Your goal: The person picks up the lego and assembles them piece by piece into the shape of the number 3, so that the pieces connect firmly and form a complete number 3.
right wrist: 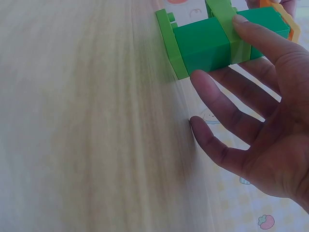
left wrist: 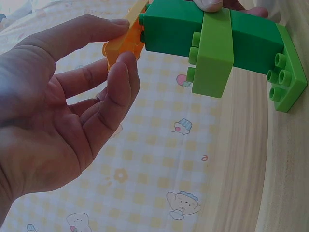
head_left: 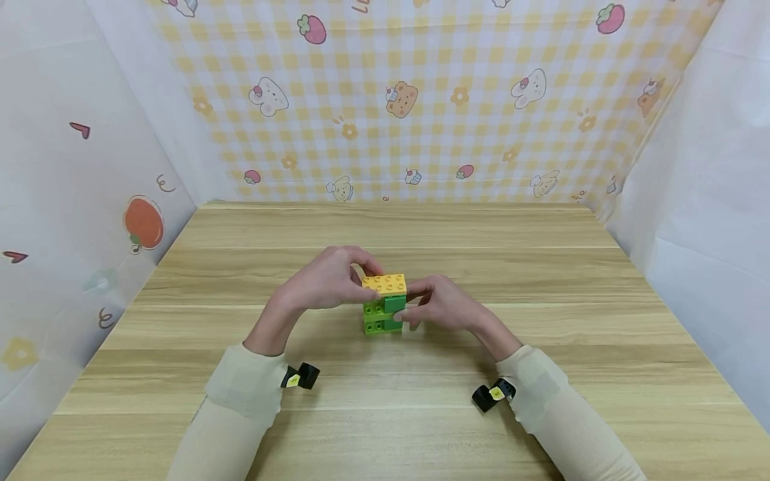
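Observation:
A stack of toy building bricks stands upright on the wooden table. Its light green base brick [left wrist: 289, 77] carries a dark green brick [right wrist: 203, 46], then a light green brick [left wrist: 212, 58] and another dark green brick [left wrist: 174, 29]. At the top lies a yellow brick [head_left: 391, 284], close over the upper dark green one, whose studs show at the joint. My left hand [head_left: 327, 277] pinches the yellow brick between thumb and fingers. From the right side, my right hand [head_left: 448, 304] holds the stack, thumb on the middle light green brick and fingers behind.
The wooden table [head_left: 385, 414] extends around the stack. Behind it hangs a yellow checked cloth [head_left: 373, 127] with cartoon prints, and white sheets [head_left: 710, 174] close off the sides. Black wrist cameras [head_left: 309, 375] sit on both sleeves.

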The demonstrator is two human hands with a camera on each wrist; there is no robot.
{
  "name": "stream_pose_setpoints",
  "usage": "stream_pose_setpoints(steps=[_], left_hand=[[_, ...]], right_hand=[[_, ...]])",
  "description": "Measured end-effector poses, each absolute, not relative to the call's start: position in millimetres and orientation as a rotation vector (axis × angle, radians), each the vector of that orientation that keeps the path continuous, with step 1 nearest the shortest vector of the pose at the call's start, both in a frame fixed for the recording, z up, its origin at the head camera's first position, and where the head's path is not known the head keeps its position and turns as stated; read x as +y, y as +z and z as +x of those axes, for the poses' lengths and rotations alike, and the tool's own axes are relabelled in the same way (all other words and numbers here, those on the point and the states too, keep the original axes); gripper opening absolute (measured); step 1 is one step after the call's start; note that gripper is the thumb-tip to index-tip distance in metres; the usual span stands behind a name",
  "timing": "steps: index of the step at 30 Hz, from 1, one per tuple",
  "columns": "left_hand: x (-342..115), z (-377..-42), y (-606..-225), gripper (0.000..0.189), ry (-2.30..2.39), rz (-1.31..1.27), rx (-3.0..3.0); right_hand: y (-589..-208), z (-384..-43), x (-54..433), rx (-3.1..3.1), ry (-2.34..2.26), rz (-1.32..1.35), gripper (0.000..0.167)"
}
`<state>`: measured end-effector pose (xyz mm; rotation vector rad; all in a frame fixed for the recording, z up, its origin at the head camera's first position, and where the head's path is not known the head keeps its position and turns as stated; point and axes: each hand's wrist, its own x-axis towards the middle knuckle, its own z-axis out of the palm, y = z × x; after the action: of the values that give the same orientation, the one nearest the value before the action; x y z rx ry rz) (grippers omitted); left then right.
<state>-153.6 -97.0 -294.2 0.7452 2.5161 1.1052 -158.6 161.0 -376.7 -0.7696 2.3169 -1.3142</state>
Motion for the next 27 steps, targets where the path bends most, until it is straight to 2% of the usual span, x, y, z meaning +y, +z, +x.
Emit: stream_pose_setpoints(steps=[27], left_hand=[[-97.2,-156.4,-291.9,0.025,1.086,0.739,2.498]], right_hand=[[-377.1,-159.1,159.1,2.318,-1.335,-0.771,0.034]])
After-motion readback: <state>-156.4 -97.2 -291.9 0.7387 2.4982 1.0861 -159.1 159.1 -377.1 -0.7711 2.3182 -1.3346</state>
